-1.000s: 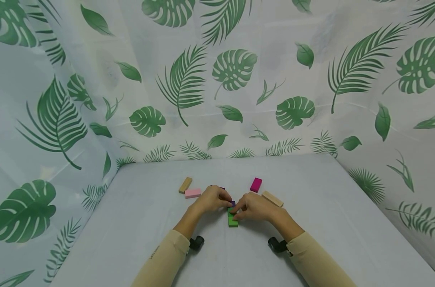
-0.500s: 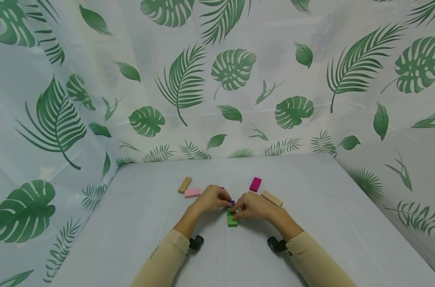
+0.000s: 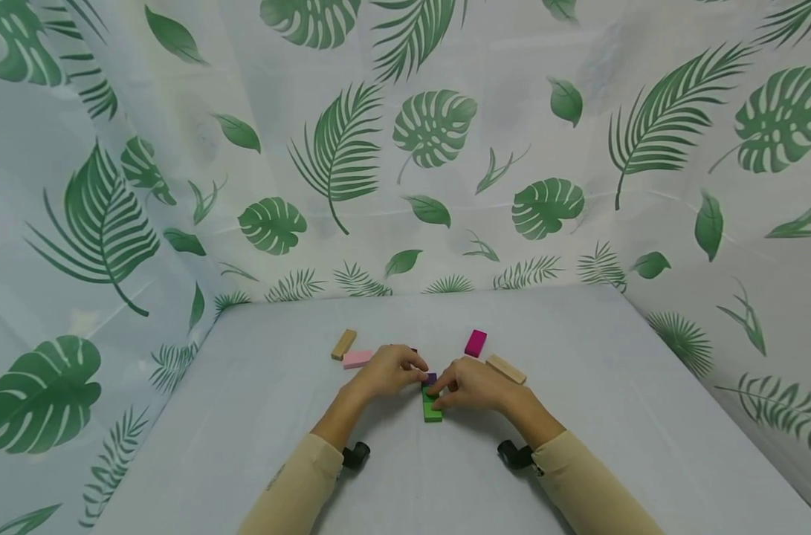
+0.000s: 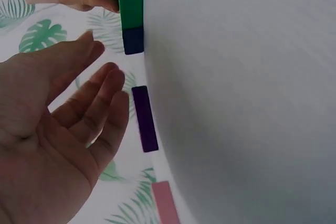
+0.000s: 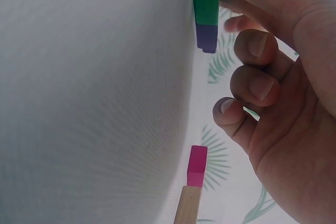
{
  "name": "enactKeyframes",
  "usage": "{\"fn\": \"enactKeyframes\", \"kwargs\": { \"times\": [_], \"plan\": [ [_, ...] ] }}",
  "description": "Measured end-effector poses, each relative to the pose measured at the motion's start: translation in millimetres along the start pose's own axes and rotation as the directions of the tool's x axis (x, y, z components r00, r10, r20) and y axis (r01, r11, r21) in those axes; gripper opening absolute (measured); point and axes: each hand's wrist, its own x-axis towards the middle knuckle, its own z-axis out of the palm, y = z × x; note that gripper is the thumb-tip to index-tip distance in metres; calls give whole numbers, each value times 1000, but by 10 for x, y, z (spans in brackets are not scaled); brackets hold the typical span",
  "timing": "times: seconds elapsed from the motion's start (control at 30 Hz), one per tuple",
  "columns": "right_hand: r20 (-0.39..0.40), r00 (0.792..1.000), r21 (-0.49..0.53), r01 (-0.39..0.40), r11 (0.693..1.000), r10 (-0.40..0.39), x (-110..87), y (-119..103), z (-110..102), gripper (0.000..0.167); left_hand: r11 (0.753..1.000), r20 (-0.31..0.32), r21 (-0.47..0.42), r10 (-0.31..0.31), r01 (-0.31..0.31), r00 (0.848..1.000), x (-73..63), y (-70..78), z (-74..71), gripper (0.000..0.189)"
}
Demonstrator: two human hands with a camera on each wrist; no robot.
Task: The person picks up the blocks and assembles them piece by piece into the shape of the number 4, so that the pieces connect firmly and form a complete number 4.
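A row of blocks lies on the table: a light green block [image 3: 433,414], a darker green block [image 3: 428,396] and a blue-purple block [image 3: 430,379] at the far end. My right hand [image 3: 472,385] touches the green blocks from above with index finger and thumb, its other fingers loosely bent. My left hand [image 3: 386,371] hovers just left of the blue-purple block; the left wrist view shows its fingers relaxed, holding nothing, with a gap to the row. Below those fingers in that view lies a dark purple block [image 4: 145,119], mostly hidden behind the left hand in the head view.
Left of the hands lie a pink block [image 3: 357,360] and a tan wooden block [image 3: 343,345]. Farther right are a magenta block [image 3: 475,343] and a pale wooden block [image 3: 506,369], close behind the right hand. A leaf-patterned cloth [image 3: 445,245] surrounds the white table [image 3: 579,446].
My left hand has drawn slightly left, away from the blue-purple block it touched before. The right hand and the row of blocks stay in place.
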Motion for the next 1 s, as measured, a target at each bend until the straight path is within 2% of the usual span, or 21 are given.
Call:
{"fn": "enactKeyframes", "kwargs": {
  "times": [0.1, 0.2, 0.3, 0.4, 0.6, 0.73, 1.0],
  "plan": [
    [2, 1000, 1, -4, 1000, 4, -1, -5, -8, 26, 996, -20, 55, 71, -70, 997, -98, 17, -25, 15],
    [-1, 1000, -8, -2, 1000, 2, 3, -1, -17, 26, 979, -20, 117, 170, -167, 985, -193, 26, -32, 14],
    [-3, 1000, -10, 3, 1000, -3, 10, 4, -20, 27, 964, -15, 164, 216, -211, 976, -276, 39, -37, 16],
    [4, 1000, 4, 1, 1000, -1, 8, 6, -12, 26, 968, 12, 164, 191, -190, 982, -355, 49, -27, 19],
    [8, 1000, 17, 1, 1000, -1, 1, 11, -3, 23, 972, 128, 174, 135, -156, 982, -466, 108, 17, 24],
    [8, 1000, 26, 2, 1000, -2, 2, 9, -7, 22, 965, 150, 194, 148, -176, 978, -485, 137, 25, 26],
    [7, 1000, 22, 8, 1000, -9, 7, 29, 4, 23, 955, 171, 205, 181, -214, 969, -472, 86, 24, 28]
  ]
}}
